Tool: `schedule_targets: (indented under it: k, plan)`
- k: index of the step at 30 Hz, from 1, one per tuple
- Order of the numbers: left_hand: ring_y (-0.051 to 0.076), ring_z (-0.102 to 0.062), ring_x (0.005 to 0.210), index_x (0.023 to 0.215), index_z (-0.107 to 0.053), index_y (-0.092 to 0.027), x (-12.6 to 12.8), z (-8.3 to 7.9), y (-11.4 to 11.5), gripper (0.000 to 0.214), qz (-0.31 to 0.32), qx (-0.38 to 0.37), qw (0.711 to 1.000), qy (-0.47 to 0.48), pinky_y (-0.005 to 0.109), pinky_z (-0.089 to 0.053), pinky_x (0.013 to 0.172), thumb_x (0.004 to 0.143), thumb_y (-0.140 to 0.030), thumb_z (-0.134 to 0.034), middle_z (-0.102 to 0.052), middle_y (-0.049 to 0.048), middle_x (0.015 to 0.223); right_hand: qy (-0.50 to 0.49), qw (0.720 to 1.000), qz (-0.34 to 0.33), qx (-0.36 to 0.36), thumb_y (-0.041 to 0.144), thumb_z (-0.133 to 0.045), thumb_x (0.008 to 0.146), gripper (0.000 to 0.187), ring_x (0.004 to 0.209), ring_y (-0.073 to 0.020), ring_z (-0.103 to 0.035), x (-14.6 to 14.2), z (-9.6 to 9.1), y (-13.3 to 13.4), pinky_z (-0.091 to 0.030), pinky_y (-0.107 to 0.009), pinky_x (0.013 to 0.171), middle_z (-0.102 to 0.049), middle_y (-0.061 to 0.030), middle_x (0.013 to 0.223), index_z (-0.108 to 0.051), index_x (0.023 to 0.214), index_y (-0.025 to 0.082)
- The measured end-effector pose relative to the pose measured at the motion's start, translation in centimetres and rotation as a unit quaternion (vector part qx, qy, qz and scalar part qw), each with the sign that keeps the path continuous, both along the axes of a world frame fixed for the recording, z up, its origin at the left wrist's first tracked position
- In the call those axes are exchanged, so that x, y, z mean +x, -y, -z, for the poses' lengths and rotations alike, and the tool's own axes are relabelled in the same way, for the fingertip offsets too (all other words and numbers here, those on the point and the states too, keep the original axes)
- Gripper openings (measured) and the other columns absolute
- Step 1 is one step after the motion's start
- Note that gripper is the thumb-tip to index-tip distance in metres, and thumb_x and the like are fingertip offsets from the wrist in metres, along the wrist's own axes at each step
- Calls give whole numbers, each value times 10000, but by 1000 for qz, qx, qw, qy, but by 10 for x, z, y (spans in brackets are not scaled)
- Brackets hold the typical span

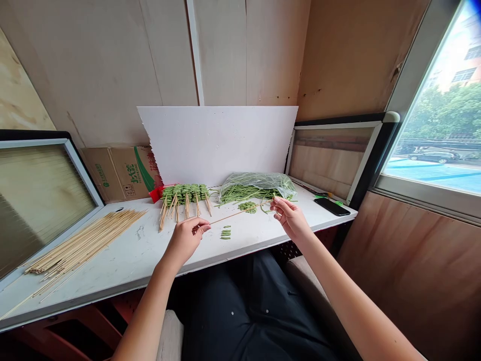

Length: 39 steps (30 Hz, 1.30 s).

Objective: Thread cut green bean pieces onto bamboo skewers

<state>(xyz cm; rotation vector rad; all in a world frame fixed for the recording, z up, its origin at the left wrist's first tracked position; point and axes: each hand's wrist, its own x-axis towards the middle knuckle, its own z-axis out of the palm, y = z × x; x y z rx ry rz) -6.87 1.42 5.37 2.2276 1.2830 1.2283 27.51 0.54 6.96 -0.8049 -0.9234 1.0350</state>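
Observation:
My left hand (191, 237) pinches one end of a thin bamboo skewer (236, 214), which slants up to the right over the table. At its far tip my right hand (287, 213) is closed, with a bit of green bean (274, 196) showing at the fingertips. Below the skewer, several short cut bean pieces (225, 232) lie in a small column. A pile of cut beans (247, 206) sits behind. Farther back, long green beans (246, 192) fill a clear plastic bag (259, 179). Finished bean skewers (185, 193) are stacked left of the bag, sticks toward me.
Many loose bamboo skewers (86, 239) lie at the left of the white table (150, 253). A black phone (332, 206) rests near the right edge. A white board (221, 143) and a cardboard box (122, 173) stand at the back, with framed panels on both sides.

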Motion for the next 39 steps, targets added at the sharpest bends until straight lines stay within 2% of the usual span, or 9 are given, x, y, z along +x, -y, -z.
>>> schedule_targets:
  k: [7, 17, 25, 29, 39]
  plan:
    - [168, -647, 655, 914, -769, -231, -1, 2, 1, 269, 0, -22, 999, -32, 272, -477, 643, 987, -349, -538, -734, 20, 764, 0, 1000, 17, 20, 424, -945, 686, 289, 805, -150, -606, -4, 2, -1, -421, -228, 519, -685, -17, 807, -816, 864, 236]
    - [164, -610, 657, 882, -738, -230, -4, 3, -1, 285, -19, 7, 997, -68, 266, -429, 669, 992, -313, -488, -705, 14, 740, -6, 999, 17, 39, 442, -937, 692, 282, 831, -160, -600, -10, 11, -5, -428, -230, 519, -685, -27, 843, -820, 861, 249]
    - [169, -606, 689, 864, -708, -227, -3, 5, -3, 270, -31, 7, 994, -105, 269, -418, 683, 904, -133, -457, -663, 3, 709, -13, 998, 9, 57, 439, -939, 693, 287, 803, -146, -558, -13, 13, -6, -411, -223, 519, -645, -25, 828, -823, 854, 232]
    - [183, -622, 703, 875, -705, -235, 0, 6, -1, 289, -37, 4, 992, -122, 279, -423, 684, 843, -77, -465, -703, 10, 750, -18, 998, 9, 62, 424, -935, 702, 268, 785, -142, -540, -14, 13, -5, -401, -225, 519, -627, -23, 814, -824, 847, 228]
    - [205, -651, 781, 830, -677, -240, 2, 6, 0, 253, -42, -23, 992, -120, 294, -427, 712, 859, -106, -464, -755, 24, 858, -20, 997, 15, 67, 440, -941, 680, 291, 738, -137, -520, -21, 9, 1, -389, -236, 517, -611, -20, 787, -810, 810, 215]
